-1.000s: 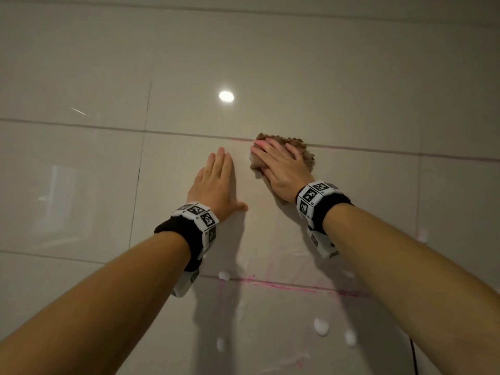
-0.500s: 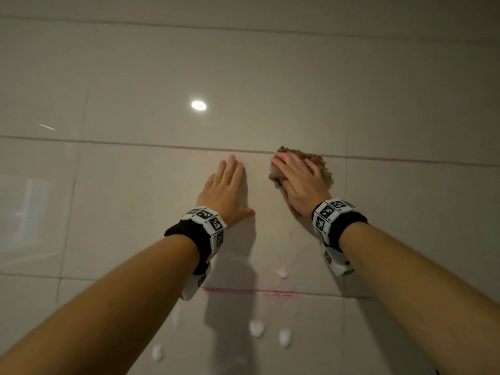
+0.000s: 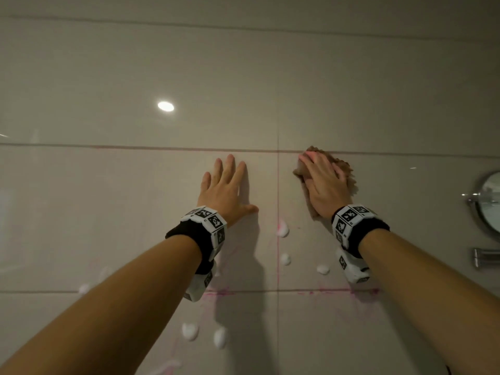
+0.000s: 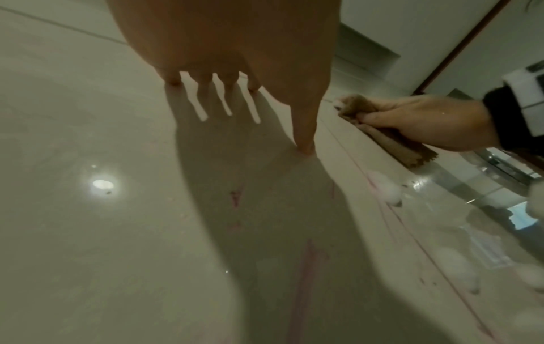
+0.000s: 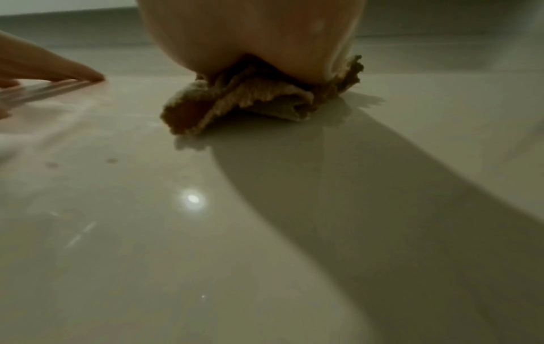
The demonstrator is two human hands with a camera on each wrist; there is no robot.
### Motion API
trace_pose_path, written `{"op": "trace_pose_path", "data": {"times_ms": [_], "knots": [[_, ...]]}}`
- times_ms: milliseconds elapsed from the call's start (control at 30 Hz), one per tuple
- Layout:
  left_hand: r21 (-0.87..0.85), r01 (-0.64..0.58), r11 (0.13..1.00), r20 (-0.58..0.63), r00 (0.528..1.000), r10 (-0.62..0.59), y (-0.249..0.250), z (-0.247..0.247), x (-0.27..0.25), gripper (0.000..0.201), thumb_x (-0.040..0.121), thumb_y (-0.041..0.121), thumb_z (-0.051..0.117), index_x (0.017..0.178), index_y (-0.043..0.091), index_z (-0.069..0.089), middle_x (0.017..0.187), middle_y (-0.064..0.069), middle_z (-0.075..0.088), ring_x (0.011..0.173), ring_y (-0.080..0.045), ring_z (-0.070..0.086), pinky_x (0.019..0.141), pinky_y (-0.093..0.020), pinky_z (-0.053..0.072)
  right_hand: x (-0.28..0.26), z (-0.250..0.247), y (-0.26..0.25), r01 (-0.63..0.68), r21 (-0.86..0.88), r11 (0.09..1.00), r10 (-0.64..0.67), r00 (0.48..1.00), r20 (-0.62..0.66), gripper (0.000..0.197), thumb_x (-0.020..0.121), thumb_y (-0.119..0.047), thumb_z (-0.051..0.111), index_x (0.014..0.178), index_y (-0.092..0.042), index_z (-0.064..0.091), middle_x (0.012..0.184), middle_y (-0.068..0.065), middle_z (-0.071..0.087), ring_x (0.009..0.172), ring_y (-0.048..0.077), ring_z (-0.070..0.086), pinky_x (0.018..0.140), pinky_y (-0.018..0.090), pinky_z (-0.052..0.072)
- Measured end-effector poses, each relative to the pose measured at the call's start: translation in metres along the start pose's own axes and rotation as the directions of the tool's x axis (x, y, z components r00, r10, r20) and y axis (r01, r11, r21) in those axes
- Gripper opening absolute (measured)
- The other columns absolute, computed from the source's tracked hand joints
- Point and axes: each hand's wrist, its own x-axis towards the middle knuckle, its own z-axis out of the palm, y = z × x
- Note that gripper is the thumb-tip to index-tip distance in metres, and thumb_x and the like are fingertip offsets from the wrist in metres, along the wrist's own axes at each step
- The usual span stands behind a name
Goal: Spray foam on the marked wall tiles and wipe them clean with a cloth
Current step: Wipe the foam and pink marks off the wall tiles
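Note:
My left hand lies flat on the beige wall tile, fingers straight and spread, holding nothing. To its right, just past a vertical grout line, my right hand presses a crumpled brown cloth against the wall with straight fingers, right under the upper horizontal grout line. The right wrist view shows the cloth bunched under the palm. White foam blobs cling to the tile below and between the hands, with more foam lower down. Pink marks run along the lower grout line.
A round chrome mirror is mounted at the right edge, with a chrome bar below it. A ceiling light reflects on the glossy tile above the left hand.
Both hands have slid to the right along the wall. The right hand and cloth crossed the vertical grout line while staying under the upper grout line.

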Motion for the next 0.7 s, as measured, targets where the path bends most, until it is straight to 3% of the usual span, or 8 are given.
{"op": "trace_pose_path", "data": {"times_ms": [100,267,367,500,600,700], "knots": [[0.007,0.001,1.0,-0.002,1.0,-0.001,0.003,0.002,0.0,0.109,0.084,0.066,0.061,0.157,0.027,-0.011,0.164,0.0,-0.023,0.15,-0.026,-0.02,0.123,-0.048,-0.003,-0.012,-0.015,0.036,-0.096,-0.027,0.995,0.095,0.994,-0.049,0.065,0.092,-0.038,0.018,0.153,-0.023,0.037,0.162,-0.001,0.03,0.151,0.016,0.021,0.12,0.051,0.019],[-0.003,-0.024,1.0,-0.008,1.0,0.024,0.0,0.006,-0.004,0.106,0.085,0.065,0.06,0.157,0.03,-0.009,0.164,0.003,-0.022,0.151,-0.022,-0.019,0.123,-0.046,-0.003,-0.01,-0.017,0.04,-0.131,0.004,0.991,0.131,0.987,-0.095,0.049,0.101,-0.012,0.043,0.149,-0.02,0.043,0.16,0.001,0.033,0.149,0.015,0.025,0.117,0.047,0.018],[0.014,-0.052,0.999,-0.012,0.999,0.052,-0.007,0.009,-0.01,0.103,0.087,0.063,0.059,0.157,0.03,-0.009,0.164,0.004,-0.02,0.151,-0.02,-0.017,0.124,-0.045,-0.002,-0.004,0.001,0.014,-0.088,0.008,0.996,0.088,0.994,-0.067,0.054,0.099,-0.025,0.037,0.152,-0.021,0.039,0.163,0.0,0.029,0.151,0.015,0.02,0.12,0.048,0.014],[0.034,-0.073,0.997,-0.028,0.997,0.074,-0.018,0.014,-0.019,0.097,0.089,0.063,0.055,0.157,0.032,-0.006,0.165,0.007,-0.018,0.152,-0.017,-0.014,0.124,-0.043,-0.001,0.009,0.031,-0.037,0.016,-0.087,0.996,-0.016,1.0,0.002,0.063,0.098,-0.039,0.025,0.159,-0.024,0.026,0.169,-0.006,0.016,0.155,0.014,0.009,0.12,0.041,0.003],[0.022,-0.084,0.996,-0.061,0.995,0.085,-0.022,0.019,-0.026,0.091,0.091,0.06,0.054,0.158,0.031,-0.001,0.166,0.006,-0.013,0.152,-0.018,-0.011,0.124,-0.043,0.0,-0.01,0.05,-0.057,0.117,-0.223,0.968,-0.12,0.993,-0.002,0.063,0.099,-0.042,0.026,0.158,-0.021,0.03,0.167,0.0,0.023,0.154,0.019,0.019,0.119,0.043,0.008],[-0.013,-0.079,0.997,-0.084,0.993,0.077,-0.02,0.026,-0.034,0.084,0.094,0.052,0.054,0.158,0.031,0.005,0.166,0.004,-0.009,0.153,-0.018,-0.009,0.123,-0.042,0.0,-0.065,0.071,-0.058,0.202,-0.309,0.929,-0.207,0.978,0.019,0.063,0.099,-0.044,0.035,0.156,-0.018,0.034,0.165,0.004,0.029,0.152,0.024,0.027,0.118,0.048,0.017]]}}
